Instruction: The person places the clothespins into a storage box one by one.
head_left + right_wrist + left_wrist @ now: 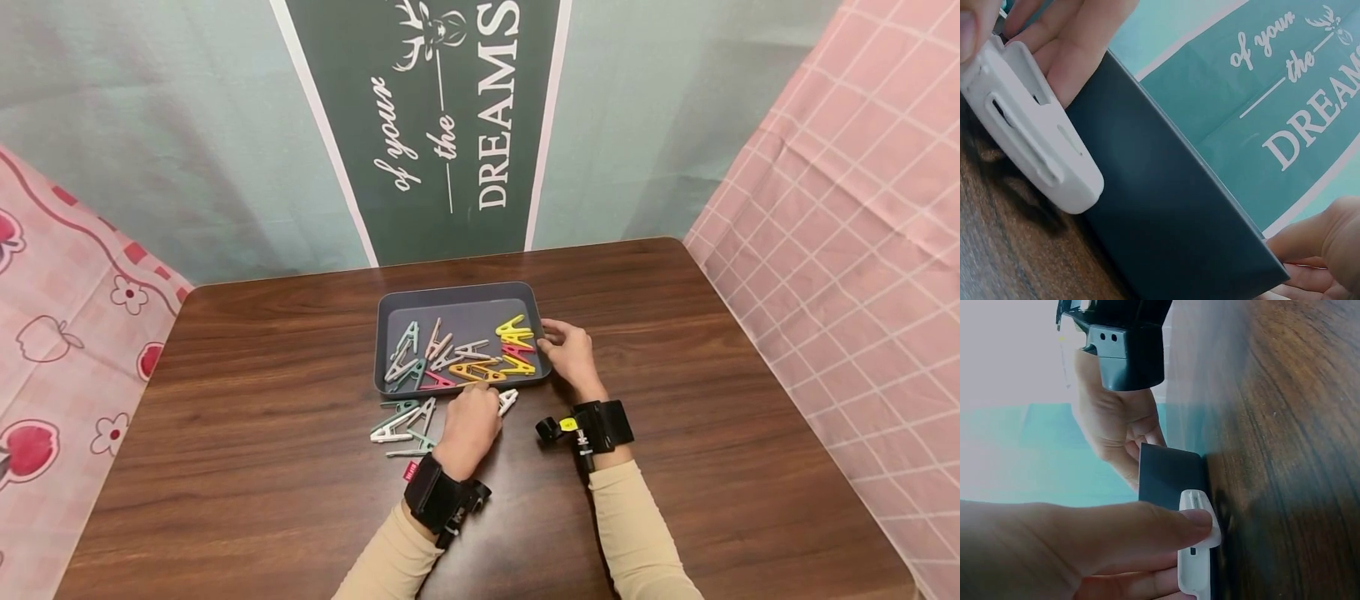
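Pinching white clothespin (510, 401), left grip (472, 423) above wood-grain table (277, 358); right grip (573, 358) holding tray (468, 310); curtains (637, 108) behind.

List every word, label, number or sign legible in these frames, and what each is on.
"of your": white script on the dark green panel
"the": white script, same panel
"DREAMS": white capitals, same panel
Red tag on the left wristband: too small to read.
Yellow label beside the right wristband: too small to read.
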{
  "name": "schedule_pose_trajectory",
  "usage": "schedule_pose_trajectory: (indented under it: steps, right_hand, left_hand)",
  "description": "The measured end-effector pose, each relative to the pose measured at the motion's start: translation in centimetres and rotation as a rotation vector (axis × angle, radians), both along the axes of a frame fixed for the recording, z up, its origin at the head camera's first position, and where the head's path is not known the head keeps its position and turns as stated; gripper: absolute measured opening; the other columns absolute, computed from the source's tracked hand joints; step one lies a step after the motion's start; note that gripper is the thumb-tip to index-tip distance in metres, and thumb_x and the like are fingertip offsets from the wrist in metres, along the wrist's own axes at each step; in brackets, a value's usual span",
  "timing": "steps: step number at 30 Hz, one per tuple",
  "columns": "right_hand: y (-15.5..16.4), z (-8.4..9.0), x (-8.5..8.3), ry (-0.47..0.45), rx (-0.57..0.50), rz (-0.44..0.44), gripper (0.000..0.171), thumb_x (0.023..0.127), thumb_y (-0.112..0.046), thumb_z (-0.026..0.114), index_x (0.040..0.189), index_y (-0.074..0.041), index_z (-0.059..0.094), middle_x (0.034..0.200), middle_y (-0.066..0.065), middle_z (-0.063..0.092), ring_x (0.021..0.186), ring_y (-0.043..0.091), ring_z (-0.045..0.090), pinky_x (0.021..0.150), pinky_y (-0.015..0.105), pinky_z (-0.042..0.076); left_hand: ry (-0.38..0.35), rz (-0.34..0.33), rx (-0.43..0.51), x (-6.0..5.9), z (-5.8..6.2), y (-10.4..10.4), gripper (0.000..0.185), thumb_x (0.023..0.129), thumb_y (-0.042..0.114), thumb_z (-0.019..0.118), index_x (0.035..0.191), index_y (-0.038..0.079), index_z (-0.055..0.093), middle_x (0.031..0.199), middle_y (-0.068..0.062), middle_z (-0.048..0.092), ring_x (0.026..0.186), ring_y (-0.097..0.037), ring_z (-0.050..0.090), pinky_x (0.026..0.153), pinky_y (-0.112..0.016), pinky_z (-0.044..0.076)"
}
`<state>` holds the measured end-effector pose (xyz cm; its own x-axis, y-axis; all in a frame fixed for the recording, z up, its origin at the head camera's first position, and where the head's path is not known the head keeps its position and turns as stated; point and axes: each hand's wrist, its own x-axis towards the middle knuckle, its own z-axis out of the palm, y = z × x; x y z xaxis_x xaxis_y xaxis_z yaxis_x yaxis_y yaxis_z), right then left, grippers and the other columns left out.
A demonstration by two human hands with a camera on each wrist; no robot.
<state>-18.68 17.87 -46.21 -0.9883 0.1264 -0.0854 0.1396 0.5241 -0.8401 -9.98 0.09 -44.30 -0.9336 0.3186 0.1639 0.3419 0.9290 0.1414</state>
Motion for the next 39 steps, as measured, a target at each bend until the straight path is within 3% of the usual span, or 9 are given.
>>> schedule_pose_trajectory:
  steps: [10, 16, 28, 33, 39]
  right_hand:
    - [0.0, -0.1, -0.1, 0.004, 0.004, -0.003, 0.039, 0.091, -0.004, 0.062, 0.130, -0.001, 0.059, 0.124, 0.025, 0.064, 0.113, 0.036, 0.066, 0.091, 0.046, 0.055]
    - [0.0, -0.1, -0.1, 0.002, 0.001, -0.001, 0.039, 0.091, -0.004, 0.062, 0.130, -0.001, 0.059, 0.125, 0.025, 0.064, 0.114, 0.036, 0.065, 0.089, 0.045, 0.056]
    - [0.1, -0.2, -0.1, 0.017, 0.010, 0.004, 0.039, 0.090, -0.004, 0.062, 0.129, -0.001, 0.060, 0.125, 0.026, 0.063, 0.113, 0.037, 0.065, 0.090, 0.047, 0.056]
    - [0.2, -0.3, -0.1, 0.024, -0.004, 0.007, 0.039, 0.090, -0.003, 0.063, 0.129, -0.001, 0.060, 0.125, 0.026, 0.063, 0.114, 0.037, 0.065, 0.091, 0.047, 0.055]
    - [0.3, -0.5, -0.2, 0.018, -0.021, 0.008, 0.039, 0.090, -0.004, 0.063, 0.129, -0.001, 0.060, 0.124, 0.025, 0.064, 0.113, 0.037, 0.065, 0.092, 0.047, 0.055]
  left_hand:
    - [-0.071, -0.029, 0.065, 0.0, 0.8, -0.4, 0.015, 0.076, 0.015, 0.078, 0.085, 0.006, 0.070, 0.090, -0.006, 0.069, 0.082, -0.024, 0.067, 0.063, -0.036, 0.056]
    - [-0.076, -0.058, 0.083, -0.1, 0.9, -0.7, 0.019, 0.076, 0.018, 0.079, 0.088, 0.007, 0.070, 0.088, -0.006, 0.066, 0.084, -0.023, 0.066, 0.066, -0.035, 0.056]
    - [-0.112, -0.087, 0.136, -0.4, 1.5, -1.2, 0.032, 0.075, 0.020, 0.079, 0.103, 0.007, 0.070, 0.099, -0.008, 0.067, 0.092, -0.024, 0.065, 0.074, -0.036, 0.056]
    - [-0.114, -0.094, 0.168, -0.8, 1.7, -1.4, 0.036, 0.075, 0.019, 0.078, 0.108, 0.006, 0.070, 0.105, -0.009, 0.068, 0.099, -0.026, 0.066, 0.079, -0.037, 0.057]
    - [-0.167, -0.108, 0.216, -1.3, 2.1, -1.9, 0.039, 0.077, 0.017, 0.077, 0.113, 0.004, 0.068, 0.116, -0.012, 0.067, 0.109, -0.028, 0.064, 0.088, -0.039, 0.055]
